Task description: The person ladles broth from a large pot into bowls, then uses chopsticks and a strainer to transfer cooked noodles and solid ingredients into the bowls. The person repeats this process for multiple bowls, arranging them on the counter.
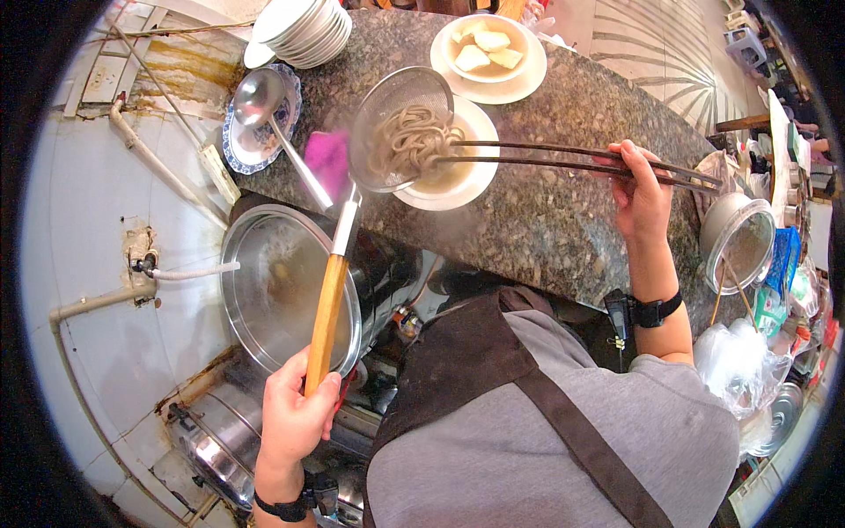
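My left hand is closed around the wooden handle of a wire mesh strainer. Brownish-grey noodles lie in the strainer, which tilts over a bowl of broth on the stone counter. Part of that bowl is hidden beneath the strainer. Between the fingers of my right hand is a pair of long dark chopsticks, their tips at the noodles. Left of the counter stands a large steel pot with cloudy liquid, under the strainer's handle.
A bowl of broth with pale chunks rests on a plate at the back. Stacked white plates stand at back left, near a ladle on a patterned dish. A purple cloth lies by the strainer. A bowl stands right.
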Motion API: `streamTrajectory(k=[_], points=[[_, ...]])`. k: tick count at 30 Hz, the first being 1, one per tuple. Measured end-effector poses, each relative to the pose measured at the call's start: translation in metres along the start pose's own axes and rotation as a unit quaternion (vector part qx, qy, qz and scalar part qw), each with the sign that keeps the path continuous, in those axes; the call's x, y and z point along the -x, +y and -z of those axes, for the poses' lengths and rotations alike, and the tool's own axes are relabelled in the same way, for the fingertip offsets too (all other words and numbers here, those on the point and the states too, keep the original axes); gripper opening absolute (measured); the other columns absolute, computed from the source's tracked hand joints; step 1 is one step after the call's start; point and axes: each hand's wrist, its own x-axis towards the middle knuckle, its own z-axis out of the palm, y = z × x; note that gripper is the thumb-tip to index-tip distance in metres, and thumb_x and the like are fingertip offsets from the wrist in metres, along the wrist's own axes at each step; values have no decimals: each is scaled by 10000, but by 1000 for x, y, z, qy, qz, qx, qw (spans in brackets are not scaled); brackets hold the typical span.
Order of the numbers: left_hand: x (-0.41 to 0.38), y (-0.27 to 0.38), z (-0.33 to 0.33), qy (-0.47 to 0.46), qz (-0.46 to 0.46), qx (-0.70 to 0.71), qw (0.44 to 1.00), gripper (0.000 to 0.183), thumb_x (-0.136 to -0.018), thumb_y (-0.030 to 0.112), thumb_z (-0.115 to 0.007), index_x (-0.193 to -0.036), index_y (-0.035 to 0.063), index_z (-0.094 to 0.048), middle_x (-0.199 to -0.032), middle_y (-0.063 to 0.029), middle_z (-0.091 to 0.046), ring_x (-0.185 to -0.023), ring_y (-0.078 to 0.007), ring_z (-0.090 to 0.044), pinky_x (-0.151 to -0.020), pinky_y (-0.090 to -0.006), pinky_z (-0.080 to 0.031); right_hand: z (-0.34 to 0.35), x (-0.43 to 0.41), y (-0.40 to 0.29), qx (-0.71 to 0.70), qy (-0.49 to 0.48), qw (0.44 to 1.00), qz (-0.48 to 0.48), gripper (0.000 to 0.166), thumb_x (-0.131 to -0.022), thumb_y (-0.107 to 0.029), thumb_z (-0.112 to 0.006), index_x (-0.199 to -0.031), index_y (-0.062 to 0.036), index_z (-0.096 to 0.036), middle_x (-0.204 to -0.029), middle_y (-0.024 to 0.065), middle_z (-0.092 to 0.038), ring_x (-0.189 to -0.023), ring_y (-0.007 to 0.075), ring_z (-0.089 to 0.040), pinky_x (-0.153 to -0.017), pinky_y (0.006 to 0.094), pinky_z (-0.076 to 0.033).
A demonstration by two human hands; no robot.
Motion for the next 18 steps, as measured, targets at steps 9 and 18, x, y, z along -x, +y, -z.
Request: streamTrajectory(k=[9, 18], points=[[-7, -5, -16, 10, 13, -11, 1000, 353, -908, 12, -584, -1259, -27, -587, -730, -1, -595, -515, -72, -527, -474, -222, -452, 10, -2, -7, 5, 20, 1000, 19, 160, -922, -170, -658, -948, -15, -691, -920, 114, -728, -637, 88, -645, -404, 183, -359], [-28, -55, -40, 136, -209, -223, 943, 434, -842, 22, -627, -1267, -50, -572, -956, -202, -661, -832, -281, -665, -779, -356, -518, 12, -3, -16, 6, 3, 999, 37, 142, -909, -146, -678, -941, -7, -691, -911, 113, -727, -603, 87, -622, -393, 182, -338]])
